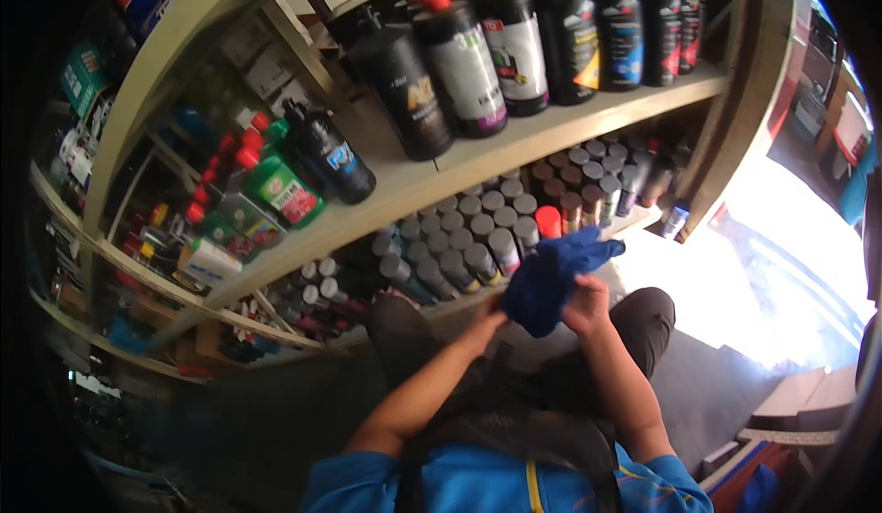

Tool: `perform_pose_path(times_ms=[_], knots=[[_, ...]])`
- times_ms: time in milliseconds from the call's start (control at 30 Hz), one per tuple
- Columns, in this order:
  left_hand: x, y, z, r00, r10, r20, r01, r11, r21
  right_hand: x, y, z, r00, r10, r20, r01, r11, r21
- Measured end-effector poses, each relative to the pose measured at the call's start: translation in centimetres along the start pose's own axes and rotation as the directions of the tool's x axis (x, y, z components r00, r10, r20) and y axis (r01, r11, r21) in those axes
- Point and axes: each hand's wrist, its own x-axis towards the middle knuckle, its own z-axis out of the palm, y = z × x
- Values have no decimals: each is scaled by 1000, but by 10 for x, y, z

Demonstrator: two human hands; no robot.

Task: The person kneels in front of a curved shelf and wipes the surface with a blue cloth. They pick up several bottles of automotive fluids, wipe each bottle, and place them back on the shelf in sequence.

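A crumpled dark blue cloth [544, 285] is bunched between my two hands, above my knees and in front of the lower shelf. My right hand [588, 305] grips its right side, thumb and fingers closed on the fabric. At its left edge is my left hand [493, 314], mostly covered by the cloth, with its fingers tucked in behind. Whether anything is wrapped inside the cloth cannot be seen. Just beyond the cloth stand rows of spray cans with grey caps [450, 237], and one can with a red cap [548, 221].
The upper shelf [514, 133] carries black bottles [623, 31], white-labelled bottles with red caps [459, 67] and a green bottle [283, 191]. A lone small can [675, 220] stands by the right post [735, 118]. Cardboard boxes [808, 394] lie at lower right, near bright sunlit floor.
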Motion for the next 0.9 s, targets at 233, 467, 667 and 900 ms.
perform_pose_path(times_ms=[233, 467, 667, 900], knots=[[-26, 47, 42, 903, 371, 217, -360, 929, -88, -9, 3, 34, 987, 48, 151, -46, 999, -18], [-14, 28, 38, 897, 404, 181, -442, 841, 314, -20, -12, 57, 995, 62, 79, -53, 992, -112], [-11, 45, 37, 897, 315, 309, -397, 882, 253, -28, -5, 72, 973, -1, 229, 31, 991, -127], [-35, 115, 34, 745, 665, 49, -667, 743, 60, -18, -2, 99, 983, -63, 172, 118, 937, -329]])
